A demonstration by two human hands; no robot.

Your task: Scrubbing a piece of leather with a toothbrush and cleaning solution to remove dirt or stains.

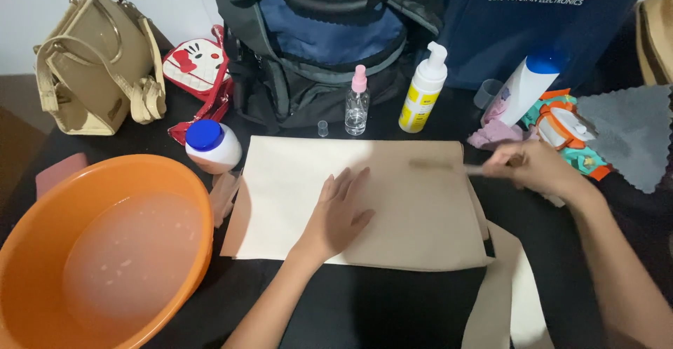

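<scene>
A flat cream and beige cloth bag [406, 209] lies on the dark table, its strap [501, 286] trailing toward the near right. My left hand [340, 212] presses flat on the middle of the bag, fingers spread. My right hand [536, 170] is closed on a thin brush [438, 165], blurred by motion, whose head lies over the bag's upper right part.
An orange basin [105, 251] of cloudy water stands at the near left. Behind the bag are a blue-capped white jar [214, 145], a small pink-topped spray bottle [357, 103], a yellow-and-white pump bottle [423, 89], a beige handbag [98, 65], a dark backpack [322, 40] and a grey cloth [631, 135].
</scene>
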